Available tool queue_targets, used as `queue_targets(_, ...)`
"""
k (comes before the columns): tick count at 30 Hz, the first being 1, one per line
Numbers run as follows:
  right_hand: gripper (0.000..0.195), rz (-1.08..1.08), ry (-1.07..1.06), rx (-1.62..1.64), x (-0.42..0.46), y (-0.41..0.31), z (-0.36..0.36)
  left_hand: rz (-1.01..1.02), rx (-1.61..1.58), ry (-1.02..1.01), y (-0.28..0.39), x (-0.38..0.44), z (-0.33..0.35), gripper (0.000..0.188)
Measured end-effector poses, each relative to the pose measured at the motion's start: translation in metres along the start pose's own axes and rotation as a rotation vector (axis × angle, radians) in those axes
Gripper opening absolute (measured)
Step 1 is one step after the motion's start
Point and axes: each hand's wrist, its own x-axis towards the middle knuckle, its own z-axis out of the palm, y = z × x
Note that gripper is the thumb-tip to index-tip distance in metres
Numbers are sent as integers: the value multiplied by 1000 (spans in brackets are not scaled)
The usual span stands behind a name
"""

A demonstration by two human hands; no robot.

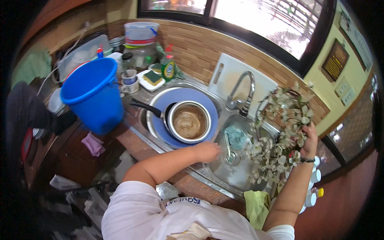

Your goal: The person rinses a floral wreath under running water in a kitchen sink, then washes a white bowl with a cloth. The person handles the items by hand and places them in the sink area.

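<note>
My right hand [310,139], with a dark bracelet at its wrist, grips a wreath of white artificial flowers [282,135] by its right side. The wreath stands over the right edge of the steel sink basin [219,177]. My left hand [208,152] hovers at the basin's left rim, its fingers curled and slightly blurred; whether it holds anything is hidden. A teal cloth [235,136] and a pale toothbrush-like stick [227,144] lie in the basin near the drain [232,157]. Above it curves a chrome faucet [252,87].
In the left basin a blue plate [168,96] bears a stained steel pot [189,123] and a black-handled pan [147,106]. A blue bucket [99,99], dish soap [168,69] and sponges [153,77] stand left. A white cutting board [222,72] leans behind; a green towel [258,207] hangs in front.
</note>
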Motion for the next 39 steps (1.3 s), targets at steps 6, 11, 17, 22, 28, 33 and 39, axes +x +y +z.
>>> queue_targets(6,26,-326,-131,-25,2,-44,-27,-338,-8,323,15,-74,16,37)
queue_targets(11,27,-463,-366,247,20,-87,-8,-803,45,418,42,-121,14,47)
queue_targets(17,19,-385,-276,467,16,-109,73,-965,-31,363,64,-162,19,57)
queue_targets(22,24,-422,-343,450,4,-102,139,-972,-27,385,56,-165,33,56)
queue_targets(28,24,-200,-385,520,8,-73,199,-839,-54,348,47,-175,32,54)
queue_targets(33,35,-199,-523,293,19,-55,240,-682,-160,439,20,-199,10,49)
queue_targets(39,39,-583,-409,-229,23,-42,295,-822,-42,642,-30,-231,-29,40)
